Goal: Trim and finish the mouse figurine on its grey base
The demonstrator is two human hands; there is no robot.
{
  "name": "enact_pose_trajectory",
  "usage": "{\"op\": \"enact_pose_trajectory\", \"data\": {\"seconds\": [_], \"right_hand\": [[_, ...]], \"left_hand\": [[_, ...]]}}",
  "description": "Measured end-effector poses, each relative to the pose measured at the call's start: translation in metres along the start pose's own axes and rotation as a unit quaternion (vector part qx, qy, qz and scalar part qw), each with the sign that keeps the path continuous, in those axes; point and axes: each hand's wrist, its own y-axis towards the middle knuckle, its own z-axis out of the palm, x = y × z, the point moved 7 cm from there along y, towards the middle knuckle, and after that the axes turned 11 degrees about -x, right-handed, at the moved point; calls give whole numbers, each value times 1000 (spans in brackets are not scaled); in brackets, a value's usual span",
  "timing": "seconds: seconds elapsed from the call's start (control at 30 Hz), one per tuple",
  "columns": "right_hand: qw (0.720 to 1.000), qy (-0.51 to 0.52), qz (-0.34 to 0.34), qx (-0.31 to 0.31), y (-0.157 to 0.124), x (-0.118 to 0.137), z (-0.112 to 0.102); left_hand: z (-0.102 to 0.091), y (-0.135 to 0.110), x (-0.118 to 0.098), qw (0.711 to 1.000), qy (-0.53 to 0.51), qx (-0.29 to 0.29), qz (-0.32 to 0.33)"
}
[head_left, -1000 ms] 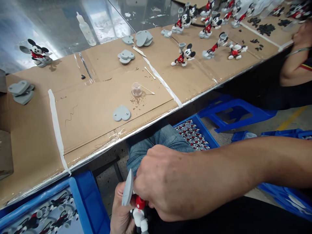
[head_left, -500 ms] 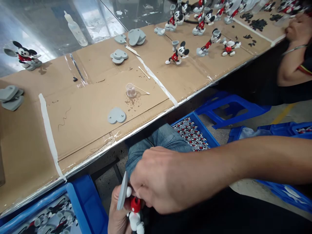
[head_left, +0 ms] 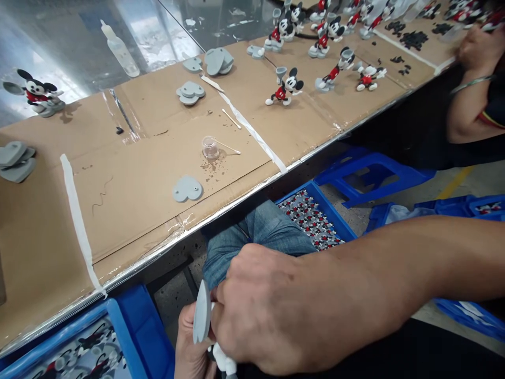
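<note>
Low in the view, below the table edge, my right hand [head_left: 272, 310] is closed over a mouse figurine [head_left: 224, 360], of which only white legs show. My left hand [head_left: 189, 347] grips the same figurine from beneath, next to its grey heart-shaped base [head_left: 202, 318], which stands on edge. On the cardboard-covered table [head_left: 138, 210] a loose grey heart base [head_left: 187, 188] lies near the front edge. Behind it stands a small clear cup [head_left: 210, 147] with a thin stick [head_left: 229, 147] beside it.
Finished mouse figurines stand at far left [head_left: 37, 93] and mid-right [head_left: 284, 87], with several more at the back. Grey base stacks [head_left: 16, 160] [head_left: 190, 92] lie about. A squeeze bottle [head_left: 118, 48] lies at the back. Blue bins [head_left: 315, 213] [head_left: 79, 342] hold figurines. Another person's arm [head_left: 473, 89] rests at right.
My right hand has closed further over the figurine, hiding its red part. The view has shifted slightly; the hands stay low by my lap.
</note>
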Motion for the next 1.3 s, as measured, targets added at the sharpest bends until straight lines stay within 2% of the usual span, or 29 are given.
{"op": "enact_pose_trajectory", "data": {"seconds": [0.1, 0.2, 0.3, 0.37, 0.43, 0.47, 0.57, 0.63, 0.7, 0.73, 0.87, 0.97, 1.03, 1.1, 1.17, 1.23, 1.27, 1.3], "right_hand": [[990, 42, 124, 52, 2, -14, -3], [966, 99, 223, 86, 3, -29, 0], [938, 156, 288, 111, 2, -38, 6], [927, 188, 311, 96, 1, -40, 3], [923, 208, 319, 61, -2, -42, -4], [923, 218, 315, 36, -3, -42, -10], [912, 269, 302, -64, -12, -45, -27], [888, 311, 305, -149, -20, -49, -33], [868, 329, 292, -232, -28, -52, -34], [867, 326, 272, -262, -30, -51, -33], [887, 280, 172, -324, -27, -39, -19], [875, 267, 202, -349, -23, -41, -7], [863, 297, 248, -326, -16, -48, 6], [834, 387, 278, -277, -7, -55, 23], [761, 499, 320, -263, -6, -65, 36], [682, 549, 361, -322, -18, -76, 36], [662, 539, 368, -369, -29, -80, 30], [660, 515, 363, -409, -40, -82, 23]], "left_hand": [[1, -6, -6, 998, 37, -57, 14], [1, -11, -10, 991, 76, -108, 17], [3, -12, -8, 991, 88, -104, 3], [2, -9, -8, 993, 78, -90, 4], [-2, -2, -8, 995, 59, -76, 12], [-2, 3, -10, 998, 42, -49, 19], [6, 14, -17, 995, -20, 79, 55], [11, 18, -24, 986, -51, 136, 82], [13, 22, -29, 982, -70, 144, 101], [16, 22, -31, 980, -78, 146, 109], [24, 21, -35, 975, -102, 149, 130], [27, 18, -35, 972, -110, 152, 141], [28, 18, -35, 970, -111, 159, 146], [31, 19, -35, 966, -106, 181, 153], [35, 19, -39, 955, -103, 220, 169], [40, 18, -46, 941, -108, 258, 188], [41, 17, -49, 937, -111, 269, 195], [42, 17, -52, 934, -113, 272, 200]]}}
